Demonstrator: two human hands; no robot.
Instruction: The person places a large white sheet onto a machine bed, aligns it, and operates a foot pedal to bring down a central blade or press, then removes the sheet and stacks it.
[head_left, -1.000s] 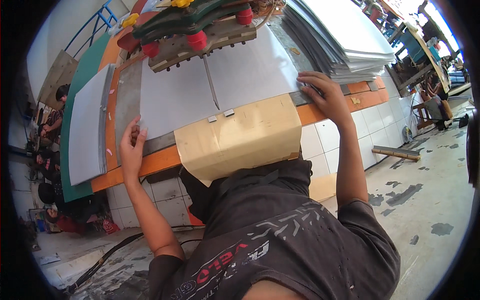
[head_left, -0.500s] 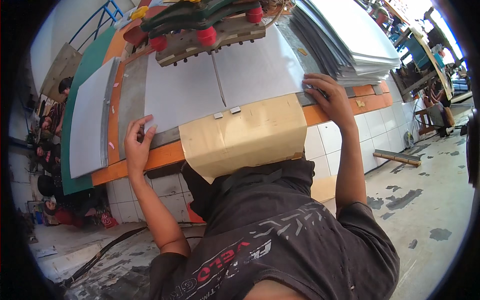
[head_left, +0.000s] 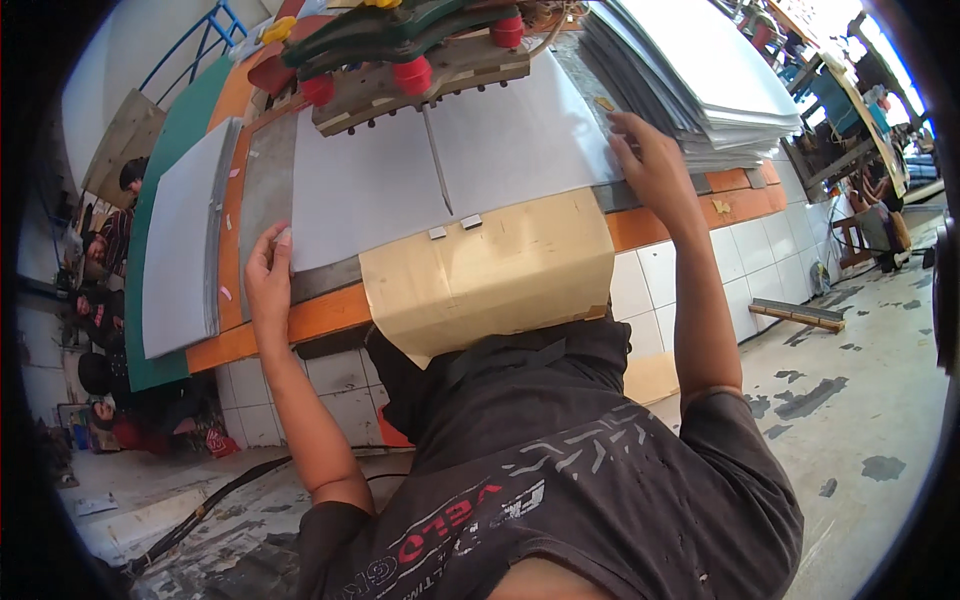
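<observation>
Head view, left to right: a stack of pale grey sheets (head_left: 180, 245) lies by the bench's green edge, near bare grey surface. The left hand (head_left: 266, 270), fingers together, presses the white sheet's (head_left: 420, 175) left edge; smooth, flat, it spans the orange-rimmed bench (head_left: 330, 312) under a red-knobbed press (head_left: 410, 55). The right hand (head_left: 650, 165), fingers slightly spread, holds its right edge beside a tall sheet pile (head_left: 700, 80).

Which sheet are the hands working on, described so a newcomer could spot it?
On the orange-edged workbench, under the machine with red knobs, lies a white sheet. The left hand and right hand hold its sides. Unlike the stacks beside it, it lies single, behind the tan cardboard flap.
</observation>
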